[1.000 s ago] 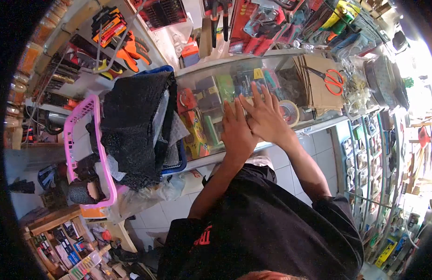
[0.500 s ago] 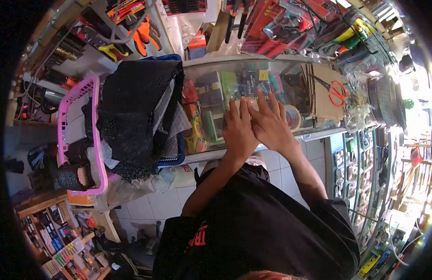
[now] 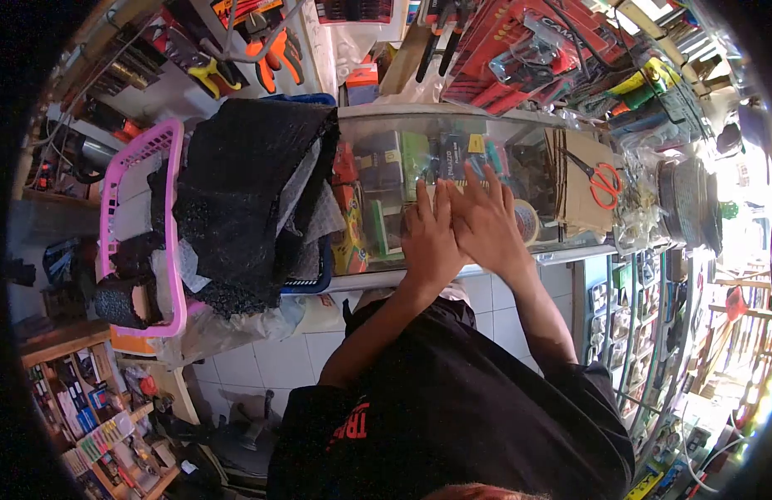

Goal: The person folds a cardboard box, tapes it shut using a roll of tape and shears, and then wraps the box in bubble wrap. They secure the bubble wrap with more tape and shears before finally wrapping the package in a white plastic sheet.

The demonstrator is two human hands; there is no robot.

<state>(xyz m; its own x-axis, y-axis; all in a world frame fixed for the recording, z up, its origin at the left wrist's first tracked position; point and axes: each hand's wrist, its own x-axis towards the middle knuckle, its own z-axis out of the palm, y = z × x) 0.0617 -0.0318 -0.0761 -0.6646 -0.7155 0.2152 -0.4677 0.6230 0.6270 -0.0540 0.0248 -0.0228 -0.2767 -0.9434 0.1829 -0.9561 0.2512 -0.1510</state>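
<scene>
The left hand (image 3: pixel 432 254) and the right hand (image 3: pixel 490 237) are side by side and look like they touch near the thumbs. The fingers of both hands are open and out straight, pointing away from the body. The 2 hands are over the glass counter (image 3: pixel 561 253); I can't tell if they press on it. A roll of tape (image 3: pixel 530 223) is just beside the right hand, partly hidden by it. Under the glass, near the fingertips, there is a green box (image 3: pixel 415 152). Farther to the right, scissors (image 3: pixel 605 187) with orange handles lie on brown card (image 3: pixel 587 208). On the left, black wrap (image 3: pixel 244 183) is piled over a blue basket (image 3: pixel 312 286), near a pink basket (image 3: pixel 177 279). Orange pliers (image 3: pixel 277 62) hang at the top left.
</scene>
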